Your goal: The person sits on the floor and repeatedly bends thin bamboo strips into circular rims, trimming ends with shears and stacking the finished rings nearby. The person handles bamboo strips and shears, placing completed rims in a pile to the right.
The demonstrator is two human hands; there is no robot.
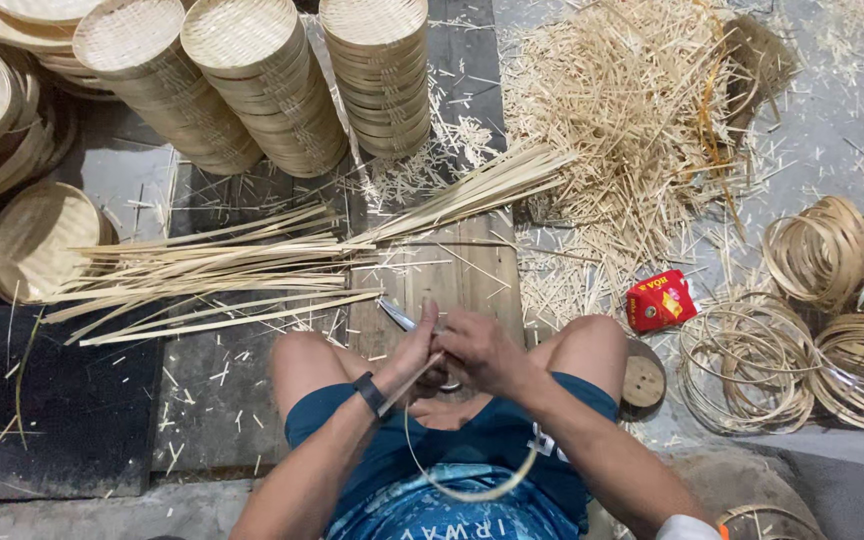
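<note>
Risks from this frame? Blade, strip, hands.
1. The knife blade sticks out just past the left hand, with the right hand pressed close beside it; a slip might cut a finger.
2. The bent bamboo strip loops down over the lap under tension; it could spring back if it slips free.
3. The work sits between the bare knees, so a blade pushed off line may reach skin.

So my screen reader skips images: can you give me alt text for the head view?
A seated person's left hand and right hand bend a thin bamboo strip into a loop beside a knife blade. Long bamboo strips, stacked woven trays, offcuts and coiled hoops surround them.
</note>
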